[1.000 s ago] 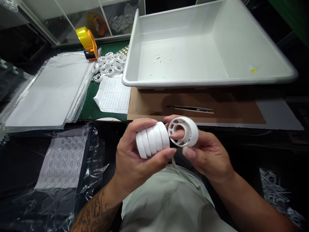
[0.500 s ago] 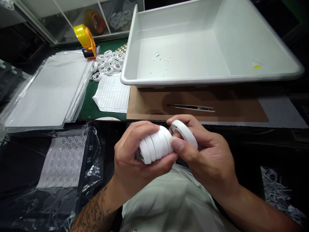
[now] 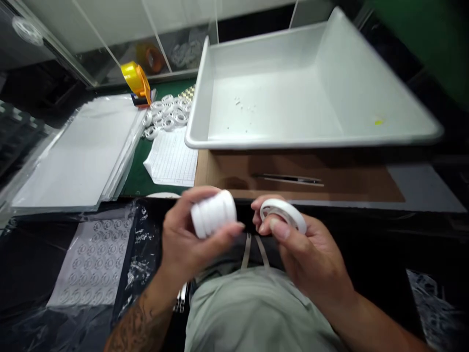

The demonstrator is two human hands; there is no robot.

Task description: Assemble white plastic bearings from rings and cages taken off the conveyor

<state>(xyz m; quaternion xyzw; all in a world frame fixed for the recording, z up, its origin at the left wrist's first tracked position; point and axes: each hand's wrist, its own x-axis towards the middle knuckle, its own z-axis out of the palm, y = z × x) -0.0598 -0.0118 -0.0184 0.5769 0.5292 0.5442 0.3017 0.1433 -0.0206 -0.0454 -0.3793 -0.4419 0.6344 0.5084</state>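
My left hand point(image 3: 190, 234) is wrapped around a short stack of white plastic rings point(image 3: 214, 213), slightly blurred by motion. The stack lies on its side, its right end toward my other hand. Between thumb and fingers, my right hand point(image 3: 304, 244) pinches a single white plastic ring point(image 3: 284, 212), tilted so its opening shows. A gap separates this ring from the stack. Both hands are above my lap, just in front of the table edge. Similar white rings point(image 3: 168, 115) lie in a pile on the green table.
A large white tray point(image 3: 271, 144) holds small scraps. Tweezers point(image 3: 289, 179) lie on brown cardboard point(image 3: 234, 171). To the left are bagged white sheets point(image 3: 73, 156), a tape dispenser point(image 3: 139, 85), a gridded paper point(image 3: 172, 159) and a black plastic-covered box point(image 3: 32, 259) with a printed sheet.
My hands have moved apart: the stack has gone left with my left hand, and the single ring is now clear of it in my right. The view has tilted up slightly.
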